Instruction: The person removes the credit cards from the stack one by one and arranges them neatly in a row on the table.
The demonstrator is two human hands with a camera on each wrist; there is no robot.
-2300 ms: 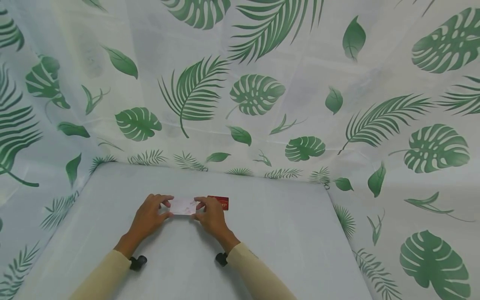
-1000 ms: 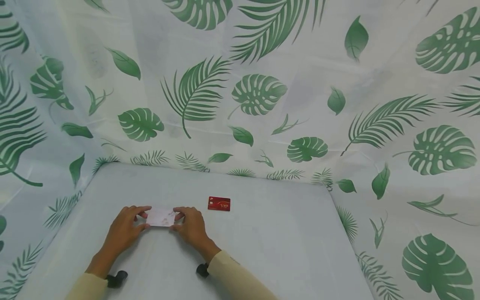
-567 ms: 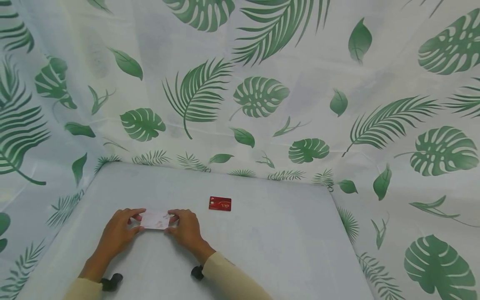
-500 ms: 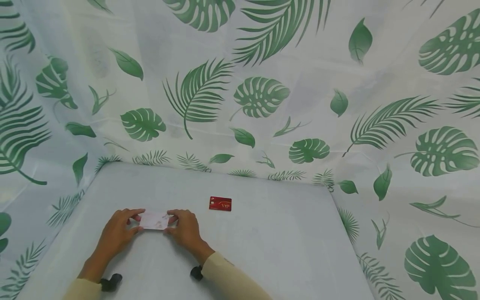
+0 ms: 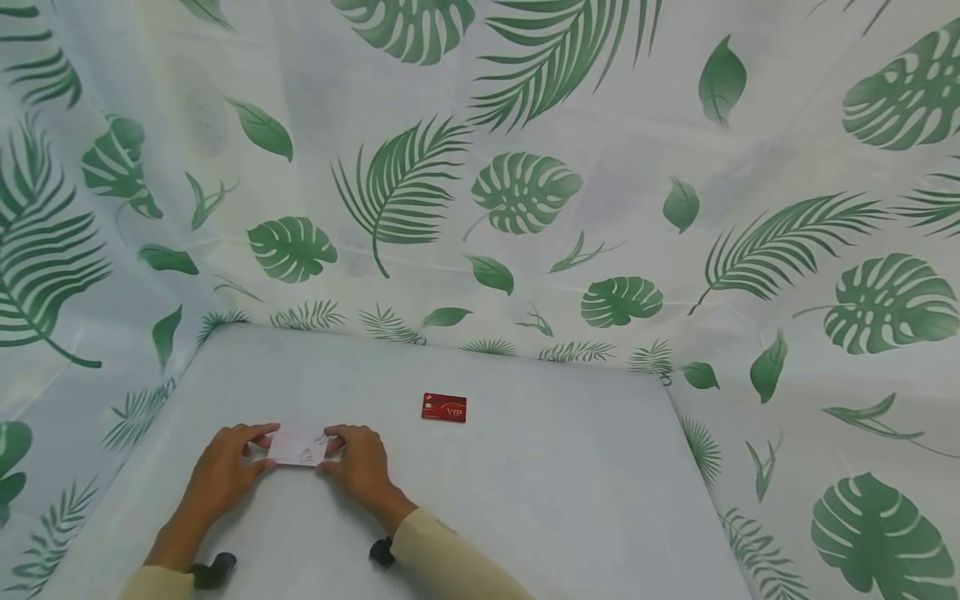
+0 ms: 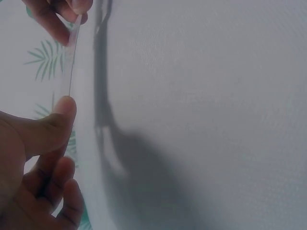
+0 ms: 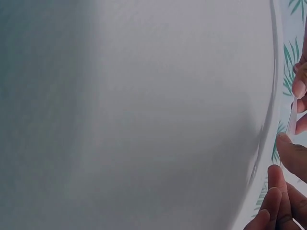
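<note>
- We hold a pale card [image 5: 298,448] between both hands, low over the table [image 5: 525,483], near-left part of the top.
- Card's long axis runs left-right; left hand [image 5: 221,475] has the left short end, right hand [image 5: 362,471] the right short end.
- Left thumb and fingers pinch their end; the left wrist view shows the card [image 6: 72,57] edge-on between thumb [image 6: 60,120] and a fingertip.
- Right fingers pinch the other end; the right wrist view shows the card [image 7: 291,122] as a thin sliver between fingertips.
- Both hands are equally close to it, each gripping, neither free.
- We cannot tell whether the card's bottom edge touches the table.
- A red card [image 5: 444,407] lies flat, far-right of the pale card, well apart; the right hand is nearer to it.
- Leaf-print curtain [image 5: 525,192] behind.
</note>
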